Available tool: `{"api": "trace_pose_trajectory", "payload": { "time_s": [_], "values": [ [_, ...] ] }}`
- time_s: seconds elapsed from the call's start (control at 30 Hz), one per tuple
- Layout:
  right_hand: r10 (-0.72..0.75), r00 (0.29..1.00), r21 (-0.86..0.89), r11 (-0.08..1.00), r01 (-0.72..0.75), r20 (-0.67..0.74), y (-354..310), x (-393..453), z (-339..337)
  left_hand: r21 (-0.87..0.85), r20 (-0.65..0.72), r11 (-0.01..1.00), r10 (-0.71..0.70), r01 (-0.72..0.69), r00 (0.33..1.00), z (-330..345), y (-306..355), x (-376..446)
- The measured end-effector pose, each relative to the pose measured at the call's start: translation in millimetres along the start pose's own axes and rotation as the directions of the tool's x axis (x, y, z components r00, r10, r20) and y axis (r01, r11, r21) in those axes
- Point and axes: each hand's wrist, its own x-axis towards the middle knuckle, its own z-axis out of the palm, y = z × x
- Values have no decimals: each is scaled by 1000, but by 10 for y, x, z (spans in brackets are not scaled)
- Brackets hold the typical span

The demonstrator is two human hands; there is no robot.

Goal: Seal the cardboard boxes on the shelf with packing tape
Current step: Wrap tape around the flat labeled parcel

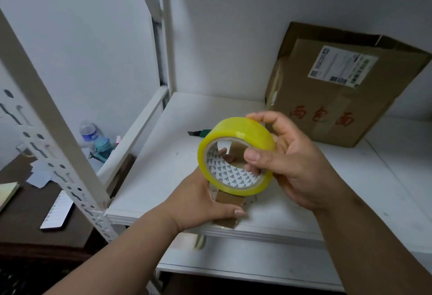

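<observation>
now both hands (pixel 297 161) grip tape roll (pixel 236 154) (thumb inside core).

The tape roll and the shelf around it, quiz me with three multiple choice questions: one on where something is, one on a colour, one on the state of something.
1. Where does the cardboard box stand?
A. at the shelf's back right
B. on the floor
C. on the brown desk

2. What colour is the tape roll?
A. red
B. yellow
C. black

3. How is the tape roll held?
A. lying free on the shelf
B. by one hand
C. by both hands

Answers: 1 A, the box leans at the rear right of the white shelf. 2 B, the roll's outer band is yellow. 3 C, the right hand grips the roll with its fingers while the left hand holds it from below.
</observation>
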Motion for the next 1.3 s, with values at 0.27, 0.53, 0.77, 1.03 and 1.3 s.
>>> {"api": "trace_pose_trajectory", "payload": {
  "time_s": [0.27,0.53,0.77,1.03,1.3],
  "values": [
    [77,997,-56,995,-79,-30,-144,-254,-668,7,-3,1000,14,-14,1000,-208,12,-53],
    [250,968,-65,966,-249,8,440,-439,-654,53,77,998,-20,16,997,-270,75,-131],
    [187,982,-58,981,-187,4,570,-338,-479,-36,-53,962,-271,269,961,-335,431,-84],
    [227,973,133,964,-231,45,844,-319,-332,-578,-34,742,-438,340,898,-259,-110,-220],
    [272,957,-218,945,-245,103,732,-53,-27,282,-94,959,39,-11,995,-294,-449,-346]
  ]
}}
